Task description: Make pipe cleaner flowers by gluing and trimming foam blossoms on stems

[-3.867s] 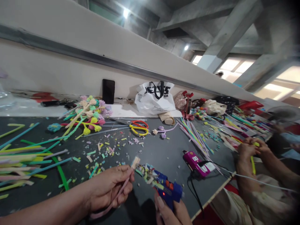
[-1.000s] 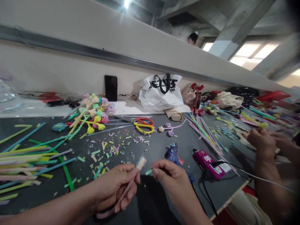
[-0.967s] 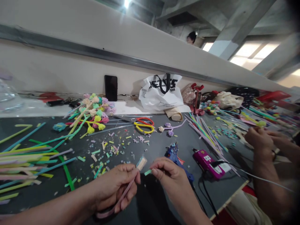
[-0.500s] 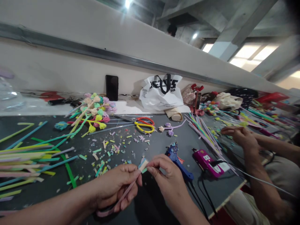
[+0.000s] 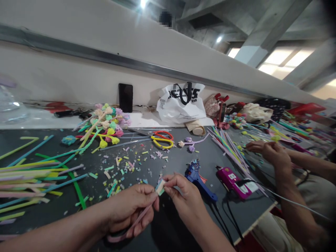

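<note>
Low in the middle of the view, my left hand [image 5: 136,206] is closed round a pink pipe cleaner [image 5: 138,219], whose loose end curves down below the fingers. Between the thumbs and fingertips sits a small bundle of short pastel pipe cleaner pieces [image 5: 160,187], cream, blue and green. My right hand [image 5: 185,196] pinches that bundle from the right, its fingertips against it. Whether the pieces are joined to the pink stem is hidden by my fingers. A blue hot glue gun [image 5: 196,176] lies just beyond my right hand.
Cut scraps [image 5: 128,166] litter the dark table. Long pipe cleaners [image 5: 28,182] lie left, fluffy flowers [image 5: 107,120] behind. Red-and-yellow-handled scissors [image 5: 162,141], a phone [image 5: 125,98] and a white bag [image 5: 181,105] are farther back. A corded magenta device [image 5: 233,182] and a co-worker's hands [image 5: 273,152] are at right.
Both hands stay almost in place, with my right fingertips shifting slightly on the bundle. A blurred head in the far background has moved left.
</note>
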Available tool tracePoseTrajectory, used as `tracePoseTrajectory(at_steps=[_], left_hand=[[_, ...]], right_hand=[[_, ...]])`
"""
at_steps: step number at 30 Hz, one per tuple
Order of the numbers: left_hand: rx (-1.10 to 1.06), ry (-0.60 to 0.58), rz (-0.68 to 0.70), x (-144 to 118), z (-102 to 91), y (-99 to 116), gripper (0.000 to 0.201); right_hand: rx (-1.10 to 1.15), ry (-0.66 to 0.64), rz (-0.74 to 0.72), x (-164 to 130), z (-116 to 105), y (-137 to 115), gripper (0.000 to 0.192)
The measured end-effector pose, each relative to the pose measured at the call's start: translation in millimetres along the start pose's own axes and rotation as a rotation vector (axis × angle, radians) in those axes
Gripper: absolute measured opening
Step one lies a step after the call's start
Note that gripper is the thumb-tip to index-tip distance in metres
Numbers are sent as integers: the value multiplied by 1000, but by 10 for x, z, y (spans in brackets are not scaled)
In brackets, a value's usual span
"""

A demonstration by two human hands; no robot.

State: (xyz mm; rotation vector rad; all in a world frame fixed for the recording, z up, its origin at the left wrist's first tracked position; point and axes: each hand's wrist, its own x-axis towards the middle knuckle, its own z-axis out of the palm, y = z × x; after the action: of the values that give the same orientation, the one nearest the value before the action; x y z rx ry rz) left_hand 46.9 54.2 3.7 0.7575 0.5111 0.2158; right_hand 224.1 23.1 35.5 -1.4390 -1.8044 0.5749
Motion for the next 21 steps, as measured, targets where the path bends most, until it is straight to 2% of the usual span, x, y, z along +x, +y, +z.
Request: tracePoseTrajectory(at_steps=[5, 13, 21], left_hand=[[17, -8, -19, -3, 2, 3, 24], [102, 46, -18, 19, 37, -22, 26], [219, 121, -21, 44, 99, -46, 21]], right_hand=[[-9, 0, -5, -3, 4, 2, 11], [-66, -8, 9, -35, 19, 10, 13], [-144, 3, -42, -87, 74, 30, 14]])
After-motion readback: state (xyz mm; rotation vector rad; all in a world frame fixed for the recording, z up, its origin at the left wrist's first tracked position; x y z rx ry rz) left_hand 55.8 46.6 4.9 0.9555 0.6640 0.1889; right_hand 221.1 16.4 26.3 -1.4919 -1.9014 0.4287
